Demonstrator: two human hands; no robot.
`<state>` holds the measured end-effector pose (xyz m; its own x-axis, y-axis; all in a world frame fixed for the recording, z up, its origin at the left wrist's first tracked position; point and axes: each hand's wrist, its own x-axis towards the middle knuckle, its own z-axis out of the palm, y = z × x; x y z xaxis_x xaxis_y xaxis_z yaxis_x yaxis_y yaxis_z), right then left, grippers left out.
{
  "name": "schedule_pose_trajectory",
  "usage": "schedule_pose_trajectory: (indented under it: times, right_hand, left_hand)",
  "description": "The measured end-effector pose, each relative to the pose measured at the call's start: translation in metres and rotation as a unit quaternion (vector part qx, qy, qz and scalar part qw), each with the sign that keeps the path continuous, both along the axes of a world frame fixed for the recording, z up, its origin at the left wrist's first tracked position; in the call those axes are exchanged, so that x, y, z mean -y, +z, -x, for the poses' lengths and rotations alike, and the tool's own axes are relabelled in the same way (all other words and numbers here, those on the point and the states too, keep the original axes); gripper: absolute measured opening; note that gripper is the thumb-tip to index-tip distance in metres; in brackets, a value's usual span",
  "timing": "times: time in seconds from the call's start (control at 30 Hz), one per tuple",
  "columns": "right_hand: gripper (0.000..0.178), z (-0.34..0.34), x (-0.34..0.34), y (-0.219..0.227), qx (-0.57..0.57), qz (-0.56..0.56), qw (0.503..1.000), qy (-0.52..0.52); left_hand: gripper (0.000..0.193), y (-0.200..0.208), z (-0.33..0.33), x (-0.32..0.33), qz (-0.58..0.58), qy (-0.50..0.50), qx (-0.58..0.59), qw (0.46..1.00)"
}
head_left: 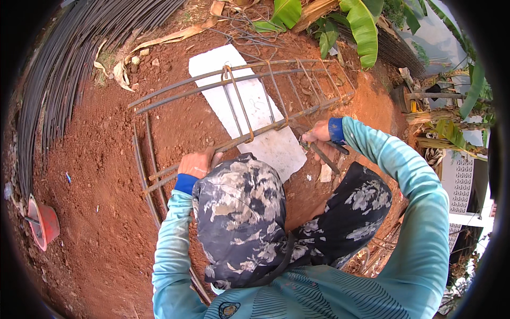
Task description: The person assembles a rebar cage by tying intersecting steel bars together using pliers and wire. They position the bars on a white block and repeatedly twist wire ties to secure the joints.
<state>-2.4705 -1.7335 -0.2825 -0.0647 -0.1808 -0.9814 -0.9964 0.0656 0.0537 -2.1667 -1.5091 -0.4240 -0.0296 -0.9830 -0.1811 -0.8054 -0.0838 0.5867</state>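
A long cage of rusty steel bars [308, 110] lies across the ground in front of me, with several rectangular stirrups around it. One loose-looking stirrup [241, 106] stands across the bars near the middle. My left hand [196, 164] is closed around the near bars, left of my knee. In my right hand [321, 134] is a pair of pliers [338, 147] with dark handles, its jaws pointing toward the near bar; the tips are hard to make out. Under the cage lies a white board [271, 146], flat on the soil.
A bundle of long steel rods [58, 69] lies at the far left. Below it sits a red bucket [45, 223]. More bars [150, 154] lie under the cage's left end. Banana leaves [364, 32] hang at the upper right, near loose wire [249, 34].
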Motion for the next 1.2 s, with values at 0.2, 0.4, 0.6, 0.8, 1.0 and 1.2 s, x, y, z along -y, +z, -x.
schedule_pose_trajectory:
  times: [0.2,0.4,0.6,0.8,1.0,1.2]
  right_hand:
    - [0.056,-0.024,0.016,-0.009,-0.012,-0.009,0.979,0.205]
    - [0.045,-0.063,0.014,0.006,-0.028,-0.026,0.979,0.198]
    - [0.036,-0.036,-0.028,0.008,0.007,0.072,0.957,0.28]
    - [0.034,0.039,-0.047,-0.018,0.043,0.251,0.937,0.24]
    - [0.034,0.104,-0.029,-0.082,0.141,0.342,0.898,0.238]
    - [0.028,0.129,-0.015,-0.125,0.237,0.471,0.798,0.291]
  left_hand:
    - [0.039,0.005,0.004,-0.002,0.042,0.012,-0.005,0.999]
    - [0.038,0.008,0.003,-0.004,0.033,0.01,0.0,0.999]
    - [0.04,0.001,0.004,-0.006,0.054,0.017,-0.024,0.998]
    - [0.036,-0.004,0.004,-0.002,-0.018,-0.02,0.001,1.0]
    - [0.035,0.029,0.007,-0.001,-0.124,0.018,0.029,0.992]
    - [0.034,0.045,0.015,0.012,-0.191,0.036,0.055,0.979]
